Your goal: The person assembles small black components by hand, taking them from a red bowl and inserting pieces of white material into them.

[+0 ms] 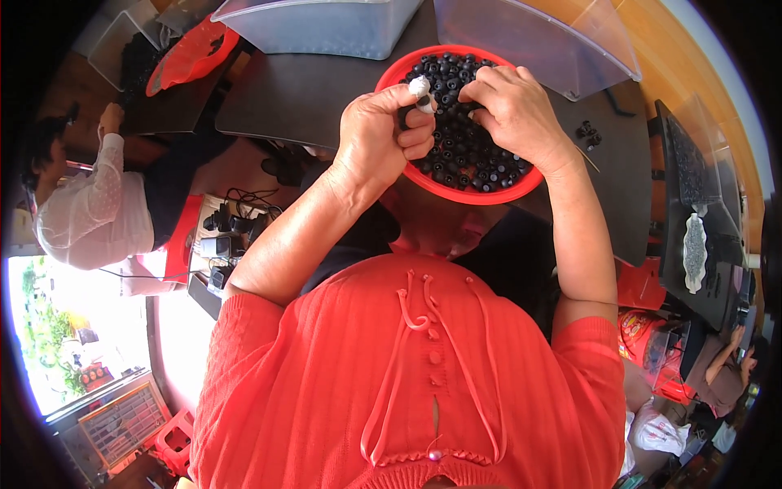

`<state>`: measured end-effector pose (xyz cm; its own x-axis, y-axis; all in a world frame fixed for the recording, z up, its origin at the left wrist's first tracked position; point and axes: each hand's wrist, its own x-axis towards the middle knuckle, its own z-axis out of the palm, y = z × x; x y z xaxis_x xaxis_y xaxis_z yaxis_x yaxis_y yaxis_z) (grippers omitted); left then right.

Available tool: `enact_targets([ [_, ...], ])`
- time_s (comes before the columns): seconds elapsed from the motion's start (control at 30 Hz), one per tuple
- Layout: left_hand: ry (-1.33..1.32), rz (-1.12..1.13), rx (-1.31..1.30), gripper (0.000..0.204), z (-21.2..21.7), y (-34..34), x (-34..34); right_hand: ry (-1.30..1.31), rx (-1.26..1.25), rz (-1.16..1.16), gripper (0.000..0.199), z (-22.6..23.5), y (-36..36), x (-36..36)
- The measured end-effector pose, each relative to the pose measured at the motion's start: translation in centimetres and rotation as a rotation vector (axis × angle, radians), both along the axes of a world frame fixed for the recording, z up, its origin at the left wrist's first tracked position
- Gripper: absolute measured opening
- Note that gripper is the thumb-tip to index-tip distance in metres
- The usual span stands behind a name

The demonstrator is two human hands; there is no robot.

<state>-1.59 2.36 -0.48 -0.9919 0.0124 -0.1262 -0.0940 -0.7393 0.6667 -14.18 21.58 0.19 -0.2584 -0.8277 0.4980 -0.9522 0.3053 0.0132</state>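
My left hand (pixel 379 134) is closed over the left side of a red basin (pixel 481 197). White wrapping covers its thumb tip and a fingertip. Something dark shows in the gap between thumb and curled fingers, too small to make out. Over the basin's right side, the thumb and fingers of my right hand (pixel 521 110) are pinched together; what they grip is mostly hidden. Many small round black parts (pixel 464 147) with hollow centres fill the basin below both hands.
Two clear plastic bins (pixel 326 33) (pixel 538 45) stand behind the basin on the dark table (pixel 285 98). A few loose black parts (pixel 588 134) lie to its right. At left, another person (pixel 98 196) sits near a red tray (pixel 191 61). Cables and chargers (pixel 228 236) sit beside my left arm.
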Motion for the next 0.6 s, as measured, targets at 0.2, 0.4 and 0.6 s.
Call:
enact_targets([
  [0.2,0.006,-0.078,0.088,0.024,0.9,0.4,0.0,0.024,0.038,-0.027,0.016,-0.2,0.0,0.0],
  [0.4,-0.108,-0.078,0.195,0.023,0.8,-0.1,-0.1,0.028,0.054,-0.034,0.016,-0.2,0.1,0.1],
  [0.6,0.004,-0.181,0.244,0.020,0.2,-0.6,-0.2,0.038,0.069,-0.073,0.014,0.0,0.1,-0.1],
])
